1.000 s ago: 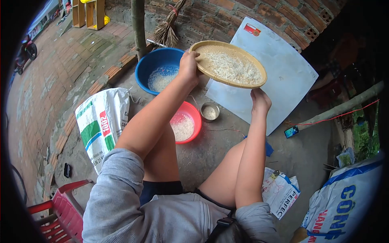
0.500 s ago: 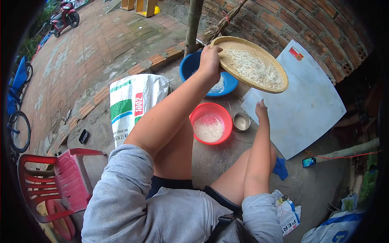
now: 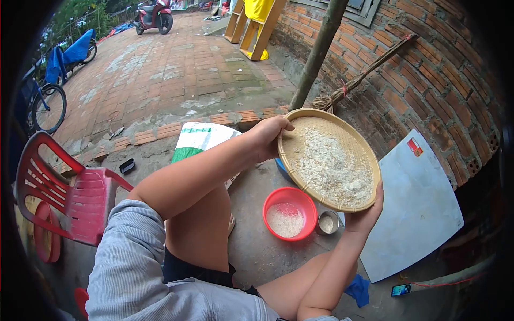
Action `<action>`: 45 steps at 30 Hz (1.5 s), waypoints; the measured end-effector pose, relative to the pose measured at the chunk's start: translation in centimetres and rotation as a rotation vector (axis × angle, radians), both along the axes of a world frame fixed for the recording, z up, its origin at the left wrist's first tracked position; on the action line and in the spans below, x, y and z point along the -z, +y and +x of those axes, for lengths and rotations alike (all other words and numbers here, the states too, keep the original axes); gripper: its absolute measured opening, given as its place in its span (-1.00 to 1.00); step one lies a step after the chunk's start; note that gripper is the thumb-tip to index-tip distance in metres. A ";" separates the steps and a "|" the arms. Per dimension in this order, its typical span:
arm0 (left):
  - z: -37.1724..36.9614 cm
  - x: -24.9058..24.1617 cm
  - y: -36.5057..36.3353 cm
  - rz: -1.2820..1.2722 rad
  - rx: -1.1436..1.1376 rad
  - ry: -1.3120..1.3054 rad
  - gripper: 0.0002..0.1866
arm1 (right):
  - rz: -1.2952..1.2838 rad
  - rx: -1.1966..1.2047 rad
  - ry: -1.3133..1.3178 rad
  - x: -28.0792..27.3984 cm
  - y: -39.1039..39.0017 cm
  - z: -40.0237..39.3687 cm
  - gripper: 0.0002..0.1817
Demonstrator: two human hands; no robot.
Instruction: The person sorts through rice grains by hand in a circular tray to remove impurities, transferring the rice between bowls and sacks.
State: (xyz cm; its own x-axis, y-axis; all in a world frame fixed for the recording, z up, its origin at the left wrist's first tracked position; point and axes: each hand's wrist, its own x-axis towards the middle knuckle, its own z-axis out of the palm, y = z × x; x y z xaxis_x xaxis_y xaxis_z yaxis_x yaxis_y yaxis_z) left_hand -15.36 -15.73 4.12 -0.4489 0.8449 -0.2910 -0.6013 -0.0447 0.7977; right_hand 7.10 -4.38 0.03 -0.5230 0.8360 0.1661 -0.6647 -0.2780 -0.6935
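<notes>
A round woven winnowing basket (image 3: 300, 115) is held up in front of me, slightly tilted, with a heap of white rice grains (image 3: 332, 166) spread over it. My left hand (image 3: 267, 138) grips its left rim, thumb over the edge. On the lower right rim, my right hand (image 3: 367, 214) is closed round the edge from below. Beneath the basket a red plastic basin (image 3: 266, 211) with rice in it stands on the ground. Beside that basin is a small metal bowl (image 3: 328, 222), also with grains. A blue basin (image 3: 284, 170) is mostly hidden behind the basket.
A white board (image 3: 412, 214) lies at right by the brick wall (image 3: 428, 69). A bamboo post (image 3: 321, 53) and a straw broom (image 3: 348, 91) stand beyond the basket. At left are a red plastic chair (image 3: 88, 198) and a white sack (image 3: 206, 136). A phone (image 3: 400, 290) lies lower right.
My right hand has come up from below and taken hold of the basket's rim. The basket has turned to face me more. The view has tilted upward.
</notes>
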 end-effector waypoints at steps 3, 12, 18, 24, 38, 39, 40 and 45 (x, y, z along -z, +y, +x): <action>-2.0 1.6 -2.0 -0.150 0.064 0.134 -0.59 | -0.152 -0.132 0.037 2.3 0.2 -0.7 -0.51; -1.7 4.2 -6.6 -0.534 0.156 1.717 -0.28 | -0.386 -0.276 0.017 4.5 -5.6 -7.1 -0.53; 1.7 5.2 -6.0 -0.372 0.549 1.783 -0.37 | -0.475 -0.317 -0.029 5.2 -6.4 -8.2 -0.50; 2.4 2.9 -4.4 0.003 0.557 1.821 -0.69 | -0.460 -0.252 -0.046 5.1 -4.5 -7.4 -0.48; 2.6 2.9 8.2 0.176 0.375 1.747 -0.87 | -0.457 0.215 -0.019 5.1 4.3 -1.4 -0.48; 2.9 2.9 9.2 0.161 0.345 1.657 -0.87 | -0.425 0.258 -0.031 5.9 5.4 -0.7 -0.47; 3.0 2.8 10.2 0.146 0.316 1.565 -0.86 | -0.431 0.274 -0.033 6.0 6.1 -0.1 -0.47; 2.8 4.5 15.2 0.129 0.265 1.120 -0.86 | -0.461 0.540 0.006 6.2 8.3 3.4 -0.48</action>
